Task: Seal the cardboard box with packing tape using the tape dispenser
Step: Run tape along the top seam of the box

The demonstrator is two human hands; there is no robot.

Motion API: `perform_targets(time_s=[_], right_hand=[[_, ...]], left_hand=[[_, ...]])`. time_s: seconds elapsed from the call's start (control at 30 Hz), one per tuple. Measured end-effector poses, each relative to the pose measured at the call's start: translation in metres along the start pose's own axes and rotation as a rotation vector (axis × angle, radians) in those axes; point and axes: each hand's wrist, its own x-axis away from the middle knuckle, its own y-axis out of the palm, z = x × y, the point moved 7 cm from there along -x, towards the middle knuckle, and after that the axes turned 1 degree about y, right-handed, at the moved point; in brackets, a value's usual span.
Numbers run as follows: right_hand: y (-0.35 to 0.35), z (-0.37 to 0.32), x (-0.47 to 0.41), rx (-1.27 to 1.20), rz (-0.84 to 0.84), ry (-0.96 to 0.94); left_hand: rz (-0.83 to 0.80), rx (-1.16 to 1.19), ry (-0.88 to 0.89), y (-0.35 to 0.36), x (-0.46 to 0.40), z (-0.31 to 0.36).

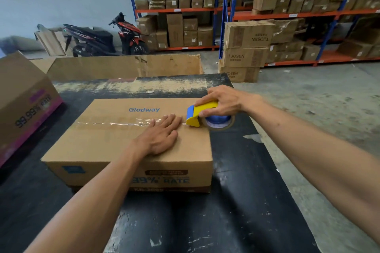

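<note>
A brown cardboard box (107,141) marked "Glodway" lies flaps closed on the black table (236,191). A strip of clear packing tape (115,123) runs along its top seam from the left toward the right edge. My left hand (160,137) presses flat on the box top, fingers spread over the tape's right part. My right hand (224,101) grips the yellow and blue tape dispenser (197,113) at the box's right edge. The dispenser's tape roll (219,122) hangs just past that edge.
A second box (22,100) with pink print sits at the table's left. A large open carton (123,67) stands behind the table. Stacked boxes (244,51) and blue-orange shelving (226,11) fill the back right; a motorbike (102,38) is parked at back left.
</note>
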Motion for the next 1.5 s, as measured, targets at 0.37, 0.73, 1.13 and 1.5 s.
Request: perform_targets(time_s=[0.37, 0.73, 1.13, 1.5], right_hand=[[-0.003, 0.0, 0.008, -0.015, -0.015, -0.006], [-0.015, 0.046, 0.06, -0.036, -0.011, 0.073], [0.003, 0.031, 0.055, 0.225, -0.099, -0.041], [0.04, 0.034, 0.084, 0.391, -0.17, 0.007]], left_hand=[[0.074, 0.051, -0.042, 0.009, 0.003, 0.001], [0.075, 0.066, -0.046, 0.008, 0.005, -0.001], [0.028, -0.024, -0.119, -0.001, 0.003, 0.01], [0.164, -0.126, 0.17, 0.0, -0.03, 0.085]])
